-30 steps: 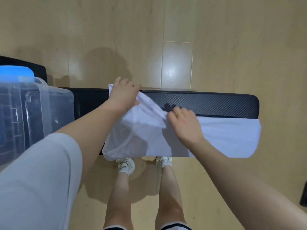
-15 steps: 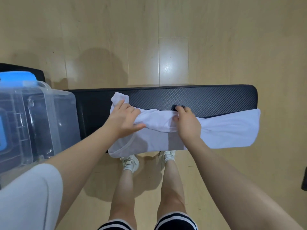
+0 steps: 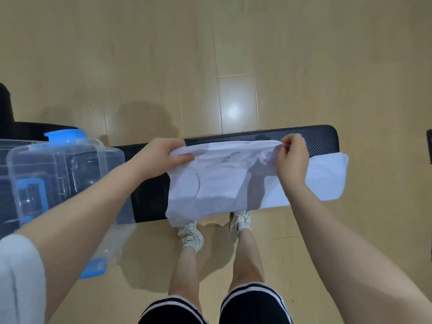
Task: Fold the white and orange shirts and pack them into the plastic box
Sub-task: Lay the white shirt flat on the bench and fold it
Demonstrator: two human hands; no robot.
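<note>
The white shirt (image 3: 217, 183) lies across a black bench (image 3: 322, 139), its right end (image 3: 327, 178) hanging over the near edge. My left hand (image 3: 161, 155) grips the shirt's far left edge. My right hand (image 3: 292, 155) pinches the far edge further right, and the cloth is stretched and lifted between the two hands. Small dark lettering shows on the raised part. The clear plastic box (image 3: 58, 178) with blue latches stands at the bench's left end. No orange shirt is in view.
Light wooden floor surrounds the bench. My legs and white shoes (image 3: 190, 235) stand just in front of its near edge. A dark object (image 3: 7, 108) sits behind the box at far left, and another dark edge shows at far right.
Both hands have lifted the shirt's far edge and moved apart, the right hand sliding rightward. The bunched fold is now stretched out between them. The view has shifted, showing more floor.
</note>
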